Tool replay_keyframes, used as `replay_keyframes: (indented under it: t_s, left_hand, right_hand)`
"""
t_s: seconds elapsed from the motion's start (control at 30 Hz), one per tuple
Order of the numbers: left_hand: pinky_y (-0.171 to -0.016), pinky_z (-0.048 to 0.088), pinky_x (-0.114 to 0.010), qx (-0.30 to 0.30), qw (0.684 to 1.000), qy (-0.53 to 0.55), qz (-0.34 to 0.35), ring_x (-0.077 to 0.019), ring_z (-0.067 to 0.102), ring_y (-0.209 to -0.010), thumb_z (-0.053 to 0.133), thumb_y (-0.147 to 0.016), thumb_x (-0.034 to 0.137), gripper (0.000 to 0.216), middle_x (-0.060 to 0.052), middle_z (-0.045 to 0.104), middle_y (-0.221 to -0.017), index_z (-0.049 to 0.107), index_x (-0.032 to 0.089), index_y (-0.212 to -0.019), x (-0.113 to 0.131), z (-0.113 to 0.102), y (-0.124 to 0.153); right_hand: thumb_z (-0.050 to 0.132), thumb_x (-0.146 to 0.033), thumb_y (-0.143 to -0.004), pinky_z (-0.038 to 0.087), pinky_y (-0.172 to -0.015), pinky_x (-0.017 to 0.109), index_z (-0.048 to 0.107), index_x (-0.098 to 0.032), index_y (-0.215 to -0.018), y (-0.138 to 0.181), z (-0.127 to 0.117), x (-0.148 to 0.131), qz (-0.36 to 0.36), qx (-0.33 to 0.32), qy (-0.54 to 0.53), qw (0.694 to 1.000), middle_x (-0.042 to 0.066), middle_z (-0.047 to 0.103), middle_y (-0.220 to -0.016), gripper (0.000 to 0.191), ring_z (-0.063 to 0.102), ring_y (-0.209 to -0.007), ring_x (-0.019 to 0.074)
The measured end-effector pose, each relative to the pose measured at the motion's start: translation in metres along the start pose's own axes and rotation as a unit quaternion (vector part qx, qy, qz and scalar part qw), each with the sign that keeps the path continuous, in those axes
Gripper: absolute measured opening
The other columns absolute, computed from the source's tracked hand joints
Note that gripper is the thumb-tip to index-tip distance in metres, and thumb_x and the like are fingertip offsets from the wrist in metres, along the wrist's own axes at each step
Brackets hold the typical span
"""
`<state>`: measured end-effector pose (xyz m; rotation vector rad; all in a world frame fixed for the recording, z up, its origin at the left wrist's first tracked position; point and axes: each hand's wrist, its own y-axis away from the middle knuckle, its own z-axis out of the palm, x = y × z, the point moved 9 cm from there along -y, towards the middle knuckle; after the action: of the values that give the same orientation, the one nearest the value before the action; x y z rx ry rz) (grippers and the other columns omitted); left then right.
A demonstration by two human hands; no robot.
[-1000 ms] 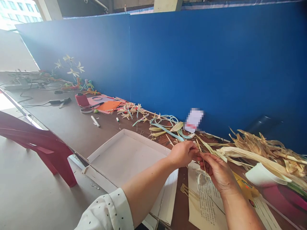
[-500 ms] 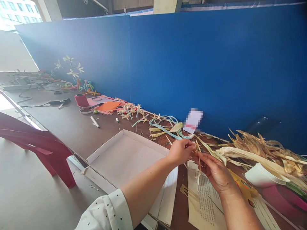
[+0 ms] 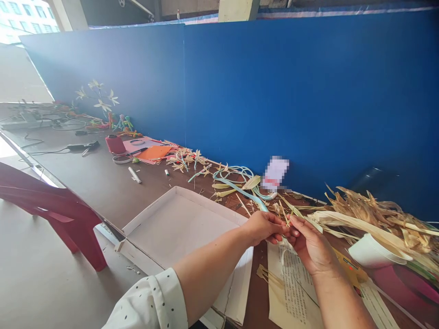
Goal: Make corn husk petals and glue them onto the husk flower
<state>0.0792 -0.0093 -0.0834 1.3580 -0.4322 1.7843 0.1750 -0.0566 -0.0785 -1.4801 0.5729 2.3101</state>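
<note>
My left hand [image 3: 265,227] and my right hand [image 3: 311,244] meet above the table's right part, both closed with fingertips pinched together. Between them is a thin straw-coloured husk strip [image 3: 288,220], its tip sticking up from the fingers. A pale petal-like piece [image 3: 284,257] hangs just below the fingers, and a thin dark stem or wire trails from it over the printed sheet [image 3: 295,304]. How the strip and the pale piece join is hidden by my fingers. Behind my hands lie a light-blue cord [image 3: 252,197] and loose green-yellow husks [image 3: 226,193].
A shallow white cardboard tray [image 3: 192,228] lies left of my forearm. Dried corn husks [image 3: 373,214], a white cup [image 3: 377,251] and a magenta container [image 3: 404,288] crowd the right. Behind stands a blue partition [image 3: 240,91]. Husk flowers [image 3: 187,157] and a red thread spool [image 3: 115,144] sit farther left.
My left hand has moved right and slightly down, up against my right hand. The fingers of both hands now meet on the strip, where a gap showed before.
</note>
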Motion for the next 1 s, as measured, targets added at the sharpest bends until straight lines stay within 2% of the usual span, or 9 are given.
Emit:
replay_keyframes:
  t_s: [0.13, 0.23, 0.47, 0.67, 1.0]
  left_hand:
    - [-0.057, 0.048, -0.023, -0.022, 0.999, 0.030, -0.003, -0.0095, 0.059, -0.053, 0.081, -0.056, 0.030, 0.031, 0.001, 0.060, -0.055, 0.059, 0.011, -0.068, -0.002, 0.003, -0.003]
    - [-0.061, 0.049, -0.025, -0.033, 0.999, 0.035, 0.010, -0.0096, 0.059, -0.053, 0.083, -0.050, 0.036, 0.039, 0.000, 0.061, -0.056, 0.058, 0.011, -0.066, -0.001, 0.005, -0.003]
    - [-0.051, 0.042, -0.021, -0.021, 0.999, -0.018, 0.047, -0.0052, 0.050, -0.047, 0.079, -0.051, 0.047, 0.045, 0.003, 0.057, -0.056, 0.061, 0.012, -0.071, 0.006, 0.002, -0.002]
    - [-0.049, 0.041, -0.021, -0.011, 0.998, -0.048, 0.044, -0.0054, 0.048, -0.047, 0.079, -0.050, 0.050, 0.046, 0.003, 0.056, -0.054, 0.058, 0.012, -0.067, 0.008, 0.001, -0.001]
    - [-0.047, 0.039, -0.019, -0.025, 0.996, -0.069, 0.055, -0.0046, 0.046, -0.047, 0.078, -0.054, 0.047, 0.043, 0.004, 0.054, -0.053, 0.058, 0.012, -0.067, 0.011, 0.005, 0.002]
  right_hand:
    - [0.084, -0.029, -0.056, 0.039, -0.042, 0.014, 0.070, -0.018, -0.075, -0.002, -0.002, -0.001, -0.006, 0.004, -0.012, 1.000, -0.005, 0.048, -0.054, 0.026, 0.043, -0.048, 0.0043]
    - [0.084, -0.028, -0.056, 0.038, -0.042, 0.014, 0.069, -0.019, -0.074, -0.003, -0.003, -0.002, -0.014, 0.001, -0.015, 1.000, -0.005, 0.049, -0.054, 0.025, 0.043, -0.049, 0.0047]
    - [0.085, -0.029, -0.054, 0.037, -0.040, 0.014, 0.069, -0.018, -0.073, -0.005, -0.004, -0.003, -0.036, 0.007, -0.017, 0.999, -0.002, 0.058, -0.065, 0.027, 0.041, -0.051, 0.0042]
    - [0.088, -0.030, -0.046, 0.034, -0.038, 0.013, 0.068, -0.018, -0.066, -0.005, -0.004, -0.006, -0.053, 0.029, -0.025, 0.998, -0.003, 0.056, -0.060, 0.031, 0.039, -0.049, 0.0035]
    - [0.087, -0.030, -0.049, 0.035, -0.040, 0.014, 0.066, -0.019, -0.064, -0.005, -0.001, -0.009, -0.074, 0.013, -0.029, 0.997, -0.005, 0.048, -0.052, 0.028, 0.040, -0.046, 0.0036]
